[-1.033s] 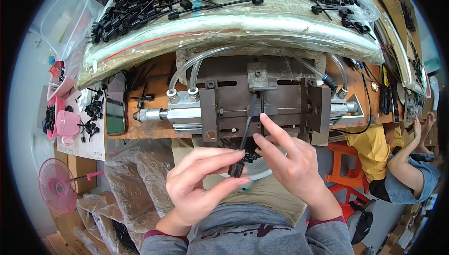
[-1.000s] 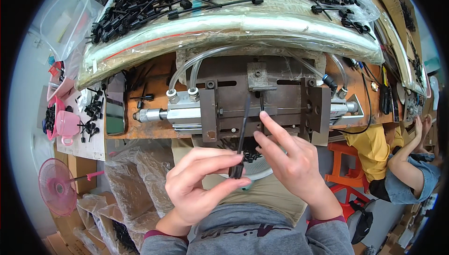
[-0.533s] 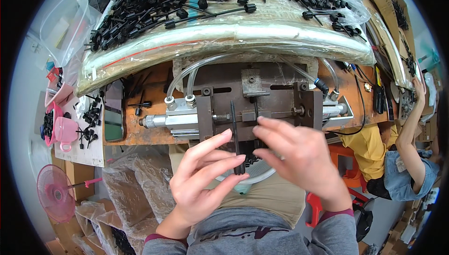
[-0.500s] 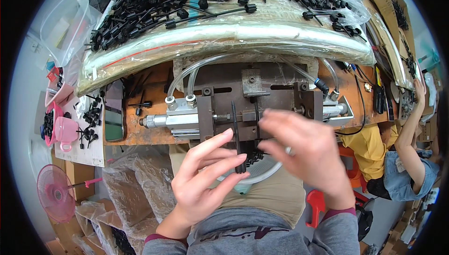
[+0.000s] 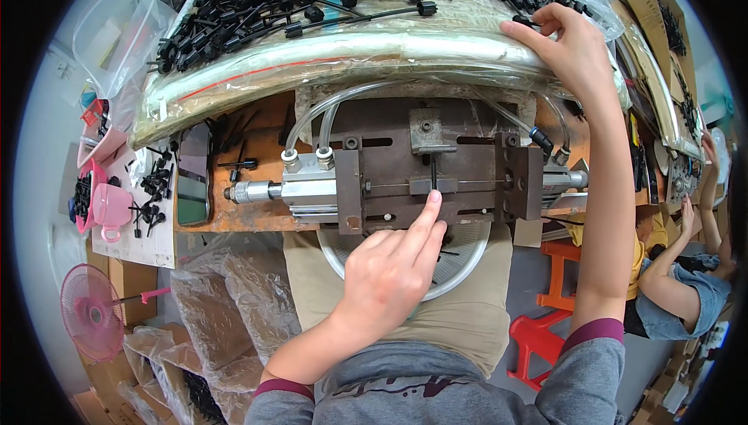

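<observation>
My left hand (image 5: 389, 273) is in front of the dark metal fixture (image 5: 389, 129). Its index finger is stretched out, the tip at the near end of a slim black rod (image 5: 434, 169) that stands in the fixture's central block. That hand grips nothing visible. At the right end of the heap, my right hand (image 5: 575, 49) reaches over the plastic-covered edge. Its thumb and fingertips close around a small black plastic part (image 5: 523, 21), mostly hidden by the fingers. Many such black stemmed parts (image 5: 257, 4) with ribbed heads lie heaped there.
Silver air cylinders (image 5: 310, 191) with clear hoses (image 5: 327, 102) flank the fixture. Below it a white-rimmed basket (image 5: 467, 269) holds black pieces. Left are a phone (image 5: 193, 183), a pink cup (image 5: 111, 211) and a pink fan (image 5: 92, 312). A red stool (image 5: 538, 343) and a co-worker (image 5: 674, 289) are at right.
My right hand has gone from beside the fixture up to the heap. My left hand no longer holds the black stemmed part; its index finger now reaches the rod in the fixture.
</observation>
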`<state>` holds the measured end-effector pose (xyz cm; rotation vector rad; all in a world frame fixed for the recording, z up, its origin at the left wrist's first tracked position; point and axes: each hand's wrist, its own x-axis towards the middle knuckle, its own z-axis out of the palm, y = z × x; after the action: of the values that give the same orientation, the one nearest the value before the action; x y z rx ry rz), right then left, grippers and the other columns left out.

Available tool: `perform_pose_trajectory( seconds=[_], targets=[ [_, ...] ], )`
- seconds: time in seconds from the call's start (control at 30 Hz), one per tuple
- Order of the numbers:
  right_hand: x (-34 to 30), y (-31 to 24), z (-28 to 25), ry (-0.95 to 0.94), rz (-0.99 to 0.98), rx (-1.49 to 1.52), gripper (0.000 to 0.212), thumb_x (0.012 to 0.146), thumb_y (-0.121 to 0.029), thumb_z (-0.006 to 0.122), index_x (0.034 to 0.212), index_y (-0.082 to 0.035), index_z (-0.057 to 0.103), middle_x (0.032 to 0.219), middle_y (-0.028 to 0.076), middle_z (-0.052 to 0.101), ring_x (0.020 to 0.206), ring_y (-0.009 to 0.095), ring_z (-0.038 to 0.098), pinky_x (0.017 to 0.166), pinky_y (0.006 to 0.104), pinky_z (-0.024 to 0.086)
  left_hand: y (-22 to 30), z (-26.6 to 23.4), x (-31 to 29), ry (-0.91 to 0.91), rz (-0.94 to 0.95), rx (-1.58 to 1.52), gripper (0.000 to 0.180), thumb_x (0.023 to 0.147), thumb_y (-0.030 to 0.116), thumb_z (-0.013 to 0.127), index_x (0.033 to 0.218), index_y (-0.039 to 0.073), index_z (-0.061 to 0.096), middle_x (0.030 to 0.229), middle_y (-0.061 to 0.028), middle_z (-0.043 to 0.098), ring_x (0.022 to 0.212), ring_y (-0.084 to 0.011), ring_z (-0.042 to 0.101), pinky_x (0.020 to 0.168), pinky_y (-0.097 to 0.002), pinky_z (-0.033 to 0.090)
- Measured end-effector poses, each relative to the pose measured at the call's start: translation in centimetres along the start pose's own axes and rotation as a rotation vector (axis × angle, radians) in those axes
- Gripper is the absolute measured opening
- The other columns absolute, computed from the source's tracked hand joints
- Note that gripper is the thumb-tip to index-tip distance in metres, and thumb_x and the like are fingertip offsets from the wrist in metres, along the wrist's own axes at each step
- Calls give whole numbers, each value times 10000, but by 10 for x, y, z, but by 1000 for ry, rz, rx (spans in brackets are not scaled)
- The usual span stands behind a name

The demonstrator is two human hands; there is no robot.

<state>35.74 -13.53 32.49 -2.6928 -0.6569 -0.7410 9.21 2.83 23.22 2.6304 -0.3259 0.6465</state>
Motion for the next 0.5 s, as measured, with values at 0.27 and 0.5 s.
perform_pose_trajectory(
  seconds=[0.27, 0.5],
  targets=[
    [-16, -23, -12, 75, -70, 265, 307, 775, -280, 751, 951, -30, 720, 895, 76, 666, 797, 194, 641, 742, 330, 520, 1, -2, 7, -19, -16, -11, 247, 746, 106, 787, 978, 40, 734, 1276, -109, 679, 631, -161, 650, 600, -263, 503],
    [-93, -64, -40, 200, -314, 625, 264, 741, -6, 738, 998, -23, 678, 1103, 144, 622, 992, 266, 627, 803, 350, 532, -4, -31, 16, -100, -32, -200, 296, 744, 165, 826, 1009, 66, 741, 1212, -106, 707, 692, -188, 685, 637, -277, 542]
  ],
)
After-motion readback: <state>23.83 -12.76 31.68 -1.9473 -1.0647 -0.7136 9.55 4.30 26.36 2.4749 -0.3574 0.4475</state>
